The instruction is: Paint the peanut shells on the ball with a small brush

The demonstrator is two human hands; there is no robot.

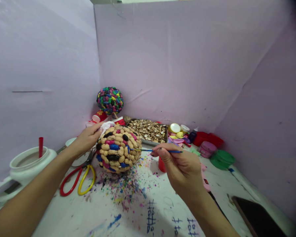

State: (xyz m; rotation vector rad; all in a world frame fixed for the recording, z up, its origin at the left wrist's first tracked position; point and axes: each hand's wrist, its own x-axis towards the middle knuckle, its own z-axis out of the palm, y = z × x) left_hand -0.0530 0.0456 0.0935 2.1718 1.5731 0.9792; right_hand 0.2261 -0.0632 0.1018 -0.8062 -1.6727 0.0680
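In the middle of the head view a ball covered in peanuts in their shells [118, 149] is held over the paint-spotted table. Most shells are bare tan; some are painted black, blue or magenta. My left hand [88, 136] grips a crumpled white cloth or tissue [106, 126] against the ball's upper left side. My right hand [181, 166] pinches a thin blue paintbrush [148, 150], and its tip meets a blue-painted shell on the ball's right side. Behind my right fingers a small red pot [162, 165] is partly hidden.
Scissors with red and yellow handles [86, 180] and a white jug [26, 168] are at left. Behind stand a multicoloured ball [110, 100] and a tray of shells [165, 134]. Pink [208, 148] and green tubs [222, 159] sit right, a dark phone [257, 217] front right.
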